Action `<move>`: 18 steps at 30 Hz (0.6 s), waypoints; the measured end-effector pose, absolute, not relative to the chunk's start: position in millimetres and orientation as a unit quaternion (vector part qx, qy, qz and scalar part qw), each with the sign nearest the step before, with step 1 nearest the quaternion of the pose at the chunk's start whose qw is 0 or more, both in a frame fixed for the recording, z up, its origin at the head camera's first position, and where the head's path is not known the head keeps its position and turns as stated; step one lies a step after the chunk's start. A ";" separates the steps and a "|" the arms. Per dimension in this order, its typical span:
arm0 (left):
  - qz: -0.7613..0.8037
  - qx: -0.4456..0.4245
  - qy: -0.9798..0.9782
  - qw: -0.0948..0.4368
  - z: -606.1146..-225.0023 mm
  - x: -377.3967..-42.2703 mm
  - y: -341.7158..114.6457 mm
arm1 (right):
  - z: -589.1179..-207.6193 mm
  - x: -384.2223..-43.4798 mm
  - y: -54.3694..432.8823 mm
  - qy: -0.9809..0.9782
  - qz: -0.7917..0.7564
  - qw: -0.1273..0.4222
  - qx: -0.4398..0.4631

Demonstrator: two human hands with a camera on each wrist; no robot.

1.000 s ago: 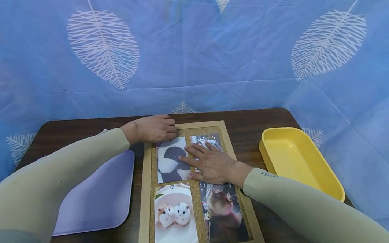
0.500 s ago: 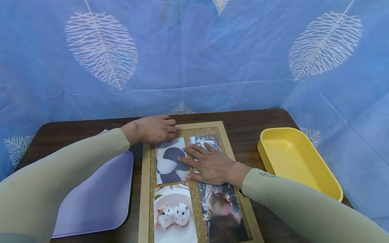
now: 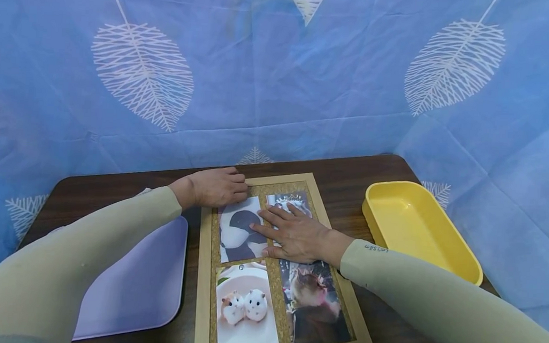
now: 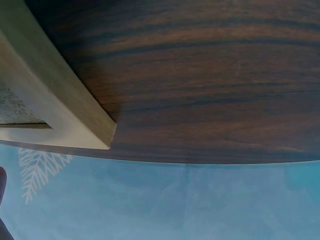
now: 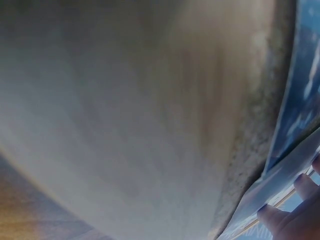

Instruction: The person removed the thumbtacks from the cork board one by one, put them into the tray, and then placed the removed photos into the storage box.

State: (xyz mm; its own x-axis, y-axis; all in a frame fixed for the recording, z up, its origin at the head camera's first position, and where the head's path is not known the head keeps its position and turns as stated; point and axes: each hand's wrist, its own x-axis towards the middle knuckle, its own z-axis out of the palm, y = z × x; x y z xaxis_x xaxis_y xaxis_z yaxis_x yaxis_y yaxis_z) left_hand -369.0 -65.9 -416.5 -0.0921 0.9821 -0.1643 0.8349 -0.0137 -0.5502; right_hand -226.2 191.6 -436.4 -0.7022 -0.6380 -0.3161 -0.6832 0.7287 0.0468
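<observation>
Four photos lie on the corkboard at six o'clock. The right hand, fingers apart, should press softly near its one o'clock; I can't tell the left hand's grip at eleven.

The left hand lies at the far left corner of a wooden frame, its grip hard to judge with fingertips hidden. The right hand rests spread across the photos inside. A purple tray and yellow tray flank the frame on the dark surface.
</observation>
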 end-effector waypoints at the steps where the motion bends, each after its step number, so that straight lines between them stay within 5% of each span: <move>1: 0.271 -0.659 -0.688 0.138 -416.9 -369.0 -66.2 | -436.4 -226.1 191.6 0.919 0.080 0.141 -0.359; 18: 0.308 -0.646 -0.681 0.152 -415.0 -366.5 -63.6 | -436.5 -226.6 192.1 0.919 0.074 0.140 -0.362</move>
